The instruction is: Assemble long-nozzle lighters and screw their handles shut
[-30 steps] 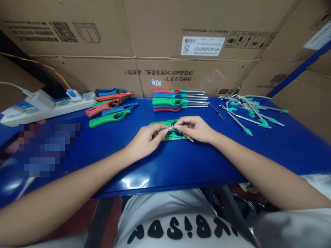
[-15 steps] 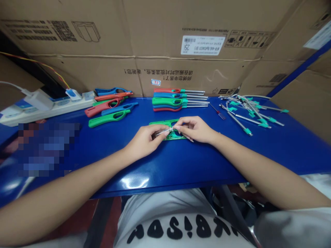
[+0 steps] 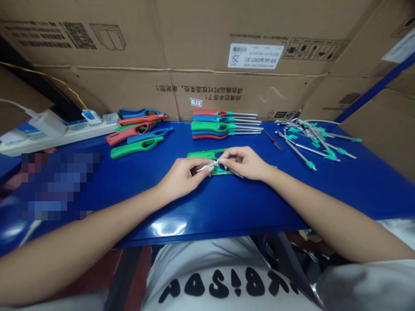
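My left hand [image 3: 178, 179] is closed around a clear, shiny lighter fuel tank [image 3: 205, 165], gripped between thumb and fingers. At the tank's right end, the fingertips of my right hand [image 3: 248, 163] are pinched together on a small pale part or thin wire, too small to make out. Beneath both hands lie green lighter casing halves [image 3: 199, 154] on the blue table, partly covered by my fingers. A thin pale wire loops over the casing near my left thumb.
Lighters with metal barrels [image 3: 210, 126] are stacked behind my hands. Coloured casings [image 3: 132, 150] lie at left beside a power strip [image 3: 73, 131]. A small screwdriver [image 3: 278, 145] and a heap of metal tubes with green pieces [image 3: 297, 151] lie right. A cardboard wall [image 3: 201, 52] stands behind.
Both hands stay nearly in place over the casing. The fuel tank and the fingers around it have shifted very slightly.
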The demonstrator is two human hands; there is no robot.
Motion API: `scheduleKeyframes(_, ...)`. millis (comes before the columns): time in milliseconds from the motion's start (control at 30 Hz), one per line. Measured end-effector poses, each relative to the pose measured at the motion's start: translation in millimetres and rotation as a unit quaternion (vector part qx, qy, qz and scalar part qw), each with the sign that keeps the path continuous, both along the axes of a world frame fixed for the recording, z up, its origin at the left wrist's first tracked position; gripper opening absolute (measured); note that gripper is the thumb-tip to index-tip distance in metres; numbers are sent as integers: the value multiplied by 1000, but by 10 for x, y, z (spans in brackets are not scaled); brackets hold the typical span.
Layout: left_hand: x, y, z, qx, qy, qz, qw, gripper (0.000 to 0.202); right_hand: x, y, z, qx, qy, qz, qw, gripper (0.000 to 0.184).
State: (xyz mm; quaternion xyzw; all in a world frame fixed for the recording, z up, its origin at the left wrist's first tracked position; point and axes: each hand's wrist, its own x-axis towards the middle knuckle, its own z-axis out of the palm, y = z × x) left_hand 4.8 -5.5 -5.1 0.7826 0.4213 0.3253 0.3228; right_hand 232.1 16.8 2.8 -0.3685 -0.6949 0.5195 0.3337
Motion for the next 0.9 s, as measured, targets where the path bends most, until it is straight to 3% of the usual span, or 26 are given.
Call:
scheduleKeyframes(667, 20, -6, 21, 9, 7, -34, 999, 32, -18, 7, -57, 6, -20, -17, 1000, 34)
scheduleKeyframes(900, 21, 15, 6, -40, -27, 1, 999, 37, 6, 85, 6, -57, 30, 30, 997, 40)
